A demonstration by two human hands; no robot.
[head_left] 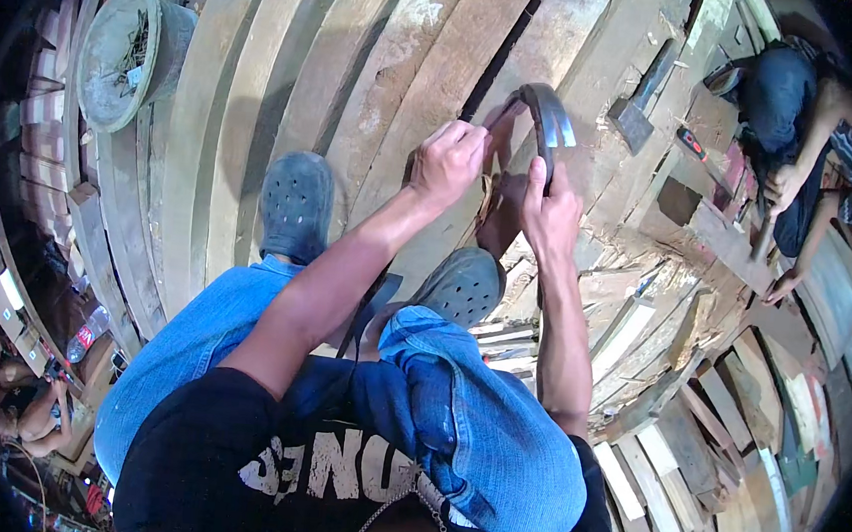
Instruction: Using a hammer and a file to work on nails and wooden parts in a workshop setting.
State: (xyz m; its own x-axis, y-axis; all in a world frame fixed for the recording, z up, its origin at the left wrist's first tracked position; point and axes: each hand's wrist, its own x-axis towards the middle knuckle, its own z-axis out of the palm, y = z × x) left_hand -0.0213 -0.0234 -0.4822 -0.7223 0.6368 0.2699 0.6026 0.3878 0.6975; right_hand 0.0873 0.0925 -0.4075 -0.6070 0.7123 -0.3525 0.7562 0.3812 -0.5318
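Observation:
A dark curved metal tool (541, 115) with a shiny end arches over a plank (439, 37) in front of me. My right hand (549, 206) is wrapped round its straight part, thumb along it. My left hand (446, 163) is closed at the far side of the arch, apparently gripping its thinner part. Below my hands are my two grey perforated clogs (294, 201), one either side of my left forearm. A dark wide-bladed tool (631, 117) lies on the planks right of the curved tool, near a red-and-black handled tool (693, 144).
A pale bucket (117, 57) holding debris stands at upper left. At the right, a crouching co-worker (779, 104) holds a tool over a board. Another person (35, 405) is at lower left near a plastic bottle (87, 332). Stacked boards and offcuts (704, 418) fill the lower right.

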